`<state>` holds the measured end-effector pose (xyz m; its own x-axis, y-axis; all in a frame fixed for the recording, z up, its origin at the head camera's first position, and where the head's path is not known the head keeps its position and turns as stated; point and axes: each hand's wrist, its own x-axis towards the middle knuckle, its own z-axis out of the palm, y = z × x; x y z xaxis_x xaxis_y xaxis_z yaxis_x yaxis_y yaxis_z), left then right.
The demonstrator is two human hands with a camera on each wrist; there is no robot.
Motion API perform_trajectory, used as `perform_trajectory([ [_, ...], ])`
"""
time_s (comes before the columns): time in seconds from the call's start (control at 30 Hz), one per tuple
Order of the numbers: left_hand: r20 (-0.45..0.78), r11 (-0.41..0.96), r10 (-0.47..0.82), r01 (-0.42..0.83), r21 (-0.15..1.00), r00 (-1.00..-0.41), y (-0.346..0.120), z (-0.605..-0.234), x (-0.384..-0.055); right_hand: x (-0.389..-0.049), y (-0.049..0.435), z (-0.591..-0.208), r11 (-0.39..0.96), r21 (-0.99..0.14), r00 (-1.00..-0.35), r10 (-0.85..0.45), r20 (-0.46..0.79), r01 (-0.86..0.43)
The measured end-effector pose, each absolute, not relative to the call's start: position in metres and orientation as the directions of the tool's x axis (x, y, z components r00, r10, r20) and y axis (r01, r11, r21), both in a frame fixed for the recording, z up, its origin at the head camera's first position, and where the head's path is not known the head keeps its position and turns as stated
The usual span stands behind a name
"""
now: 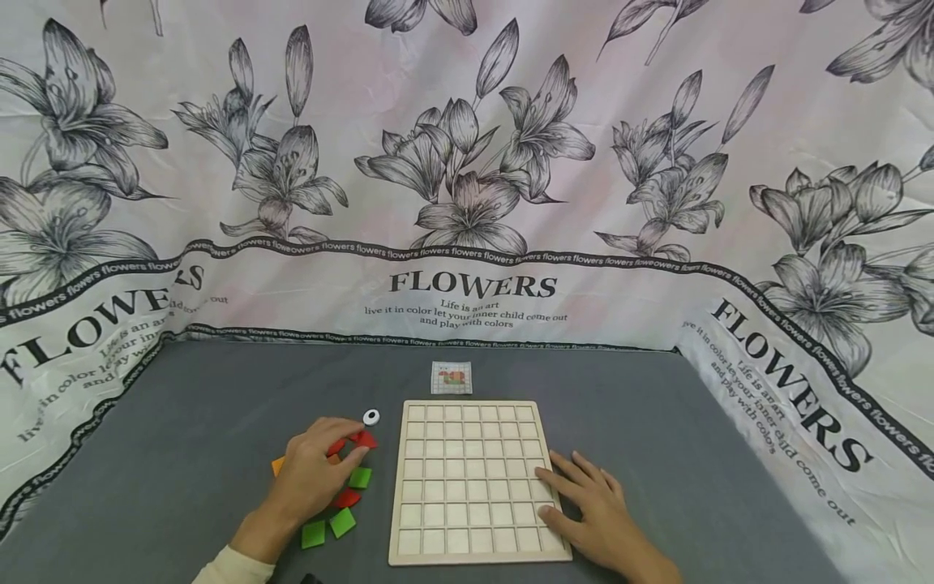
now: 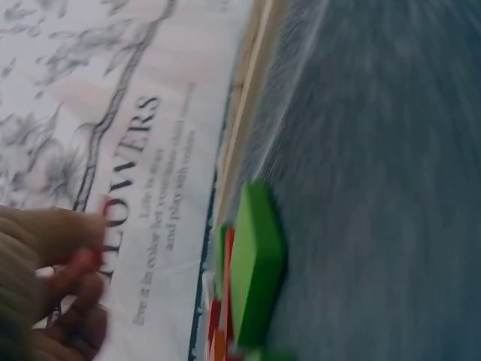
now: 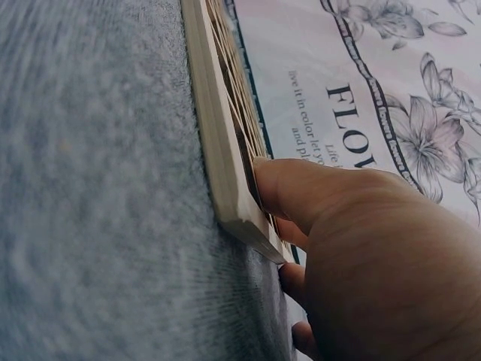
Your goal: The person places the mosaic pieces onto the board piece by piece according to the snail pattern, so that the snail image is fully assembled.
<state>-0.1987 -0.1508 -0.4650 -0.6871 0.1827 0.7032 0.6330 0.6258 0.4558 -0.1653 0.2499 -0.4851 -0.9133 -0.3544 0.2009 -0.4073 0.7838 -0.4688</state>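
Observation:
My left hand (image 1: pixel 314 462) is over a loose group of coloured pieces left of the board, thumb and index finger pinching a small red piece (image 2: pixel 104 239). Around and under that hand lie green square tiles (image 1: pixel 341 522), a red piece with a curved edge (image 1: pixel 348 498) and an orange tile (image 1: pixel 277 465), partly covered. Just beyond the fingertips is a white disc with a black centre (image 1: pixel 371 417). My right hand (image 1: pixel 594 519) rests at the right edge of the wooden grid board (image 1: pixel 397 487), its thumb and a fingertip over the rim. The board's cells hold no pieces.
A small card (image 1: pixel 452 379) with a gridded coloured picture lies just behind the board. The grey cloth (image 1: pixel 693 454) covers the table. A flower-printed curtain (image 1: pixel 474 300) stands along the back and both sides. A small dark object (image 1: pixel 310 579) shows at the bottom edge.

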Motion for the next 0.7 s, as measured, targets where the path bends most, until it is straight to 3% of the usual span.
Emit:
perform_trajectory([
  [0.2,0.771,0.496,0.208,0.744,0.448,-0.602,-0.119,-0.446,-0.200,-0.164,0.251,-0.486,0.781,-0.473,-0.913,-0.350,0.209,-0.408],
  [0.53,0.747,0.413,0.148,0.727,0.549,-0.648,-0.062,-0.442,-0.208,-0.164,0.251,-0.487,0.770,-0.487,-0.911,-0.346,0.224,-0.412],
  [0.7,0.757,0.400,0.140,0.736,0.546,-0.638,-0.035,-0.444,-0.215,-0.165,0.251,-0.488,0.775,-0.484,-0.914,-0.346,0.212,-0.406],
])
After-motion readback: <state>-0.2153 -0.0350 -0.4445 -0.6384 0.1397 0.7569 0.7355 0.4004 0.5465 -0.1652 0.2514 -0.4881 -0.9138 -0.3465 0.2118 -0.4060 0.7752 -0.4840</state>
